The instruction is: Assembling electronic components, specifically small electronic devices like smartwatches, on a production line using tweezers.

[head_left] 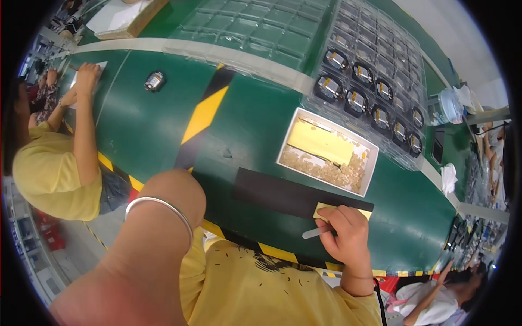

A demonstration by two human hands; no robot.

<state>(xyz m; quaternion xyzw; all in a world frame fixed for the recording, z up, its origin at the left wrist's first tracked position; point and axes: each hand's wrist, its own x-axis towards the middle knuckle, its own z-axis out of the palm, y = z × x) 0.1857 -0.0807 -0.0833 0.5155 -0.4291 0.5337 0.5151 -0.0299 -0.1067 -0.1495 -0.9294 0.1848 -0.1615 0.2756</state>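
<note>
My right hand (348, 231) is closed around a pale, flat stick-like tool (312, 233), its rounded end sticking out to the left. The fingertips touch a small yellow sheet (363, 212), which lies on the right part of a long black strip (272, 193). My left hand (176, 193) is above the table's near edge, just past a silver bangle. Its fingers are hidden from this view. Beyond the strip lies a white box (370, 174) containing a larger yellow sheet (321, 142) and many small tan pieces (310, 164).
Clear plastic trays (375, 49) at the back right hold several round black devices (356, 101). One more such device (155, 81) sits alone at the back left. Black-and-yellow tape (204, 117) crosses the green table (141, 125). Another person (60, 163) works at the left.
</note>
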